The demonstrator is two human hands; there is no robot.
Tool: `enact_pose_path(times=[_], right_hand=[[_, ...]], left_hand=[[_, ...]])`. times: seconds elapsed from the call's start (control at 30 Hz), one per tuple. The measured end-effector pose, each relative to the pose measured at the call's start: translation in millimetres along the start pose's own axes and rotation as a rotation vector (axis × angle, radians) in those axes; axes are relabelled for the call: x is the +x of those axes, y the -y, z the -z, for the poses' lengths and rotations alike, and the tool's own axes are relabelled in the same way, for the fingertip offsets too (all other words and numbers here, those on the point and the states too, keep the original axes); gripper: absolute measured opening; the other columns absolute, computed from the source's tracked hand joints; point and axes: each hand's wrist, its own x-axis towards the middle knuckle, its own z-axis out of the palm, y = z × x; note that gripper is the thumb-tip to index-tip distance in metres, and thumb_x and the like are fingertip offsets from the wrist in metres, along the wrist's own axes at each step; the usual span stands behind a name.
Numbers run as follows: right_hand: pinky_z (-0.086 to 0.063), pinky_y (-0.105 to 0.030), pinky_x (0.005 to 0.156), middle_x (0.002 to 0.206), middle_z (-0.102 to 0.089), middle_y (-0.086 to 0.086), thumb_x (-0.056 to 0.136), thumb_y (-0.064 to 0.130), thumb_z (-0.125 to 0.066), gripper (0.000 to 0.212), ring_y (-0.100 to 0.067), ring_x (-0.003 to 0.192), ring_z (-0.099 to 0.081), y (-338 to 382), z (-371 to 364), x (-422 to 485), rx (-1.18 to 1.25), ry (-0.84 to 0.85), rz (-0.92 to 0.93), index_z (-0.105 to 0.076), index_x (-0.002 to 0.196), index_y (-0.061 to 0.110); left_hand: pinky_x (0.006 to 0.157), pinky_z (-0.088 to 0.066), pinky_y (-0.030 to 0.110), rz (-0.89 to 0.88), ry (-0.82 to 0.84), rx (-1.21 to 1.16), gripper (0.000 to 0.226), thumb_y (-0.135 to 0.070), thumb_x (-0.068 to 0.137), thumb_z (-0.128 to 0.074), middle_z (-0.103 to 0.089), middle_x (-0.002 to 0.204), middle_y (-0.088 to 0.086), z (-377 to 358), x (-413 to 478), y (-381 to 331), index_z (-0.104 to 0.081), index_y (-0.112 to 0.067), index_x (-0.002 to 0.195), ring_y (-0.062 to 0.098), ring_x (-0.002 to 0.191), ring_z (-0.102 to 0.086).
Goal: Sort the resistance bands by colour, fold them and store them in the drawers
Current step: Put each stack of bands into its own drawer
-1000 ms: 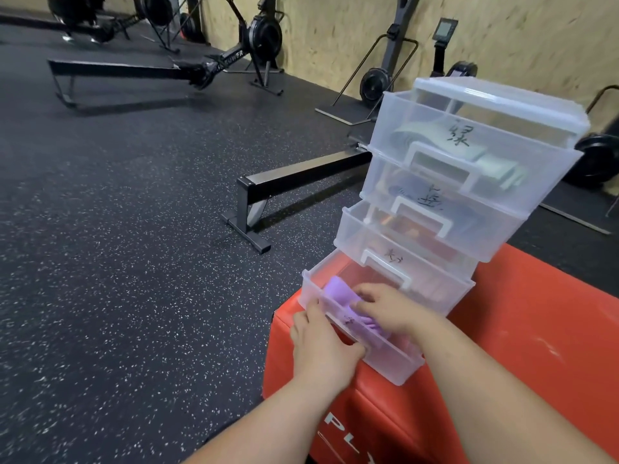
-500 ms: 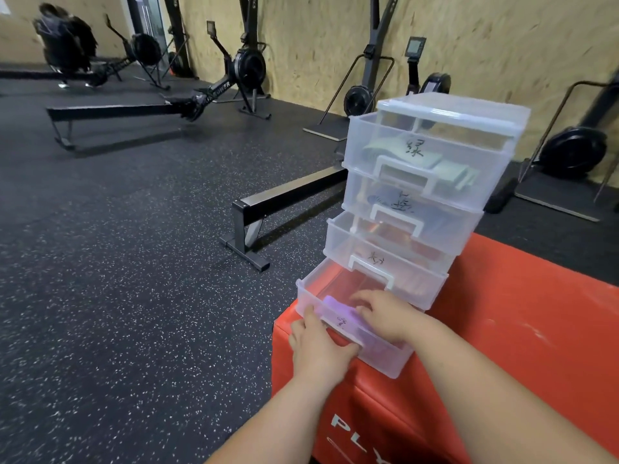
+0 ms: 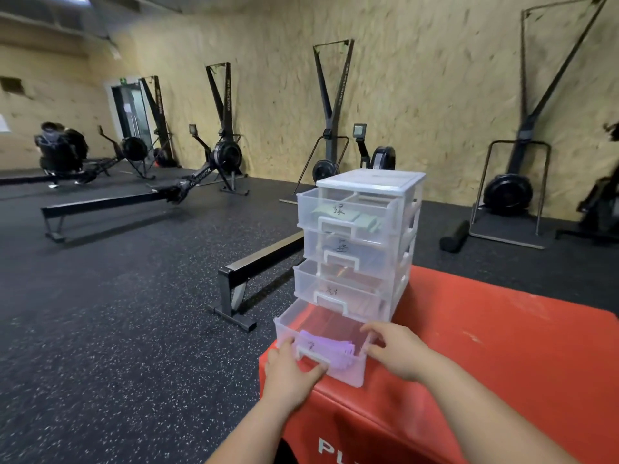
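Observation:
A clear plastic drawer unit point(image 3: 368, 180) with several drawers stands on a red box point(image 3: 485, 346). Its bottom drawer point(image 3: 288, 316) is pulled out, and a folded purple band point(image 3: 331, 349) lies inside against the front wall. My left hand point(image 3: 291, 370) grips the drawer's front at the white handle, thumb under it. My right hand point(image 3: 395, 349) holds the drawer's front right corner, fingers curled over the rim. Green bands point(image 3: 355, 217) show through the top drawer. What lies in the two middle drawers is blurred.
The red box's left edge drops to black rubber floor. A rowing machine rail point(image 3: 254, 266) with its foot lies just left of the box. A black foam roller point(image 3: 454, 236) and upright machines line the far wall. A person point(image 3: 58, 152) sits far left.
My right hand has left the purple band and moved to the drawer's front right corner. The band now lies flat inside. The camera has tilted up.

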Motion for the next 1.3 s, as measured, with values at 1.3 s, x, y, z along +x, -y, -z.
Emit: enact_pose_path(times=[1.3], right_hand=[[-0.050,-0.018,0.099,0.122,-0.062,0.041,0.069,0.034,-0.098,0.086,0.022,0.115,-0.057,47,164,115,0.582,-0.447,0.039,-0.045,0.132,0.057]], left_hand=[[0.120,-0.042,0.053,-0.603,0.657,-0.388,0.079,-0.021,0.088,-0.089,-0.068,0.144,0.004,157,305,-179,-0.050,-0.038,0.154,0.027,0.136,-0.063]])
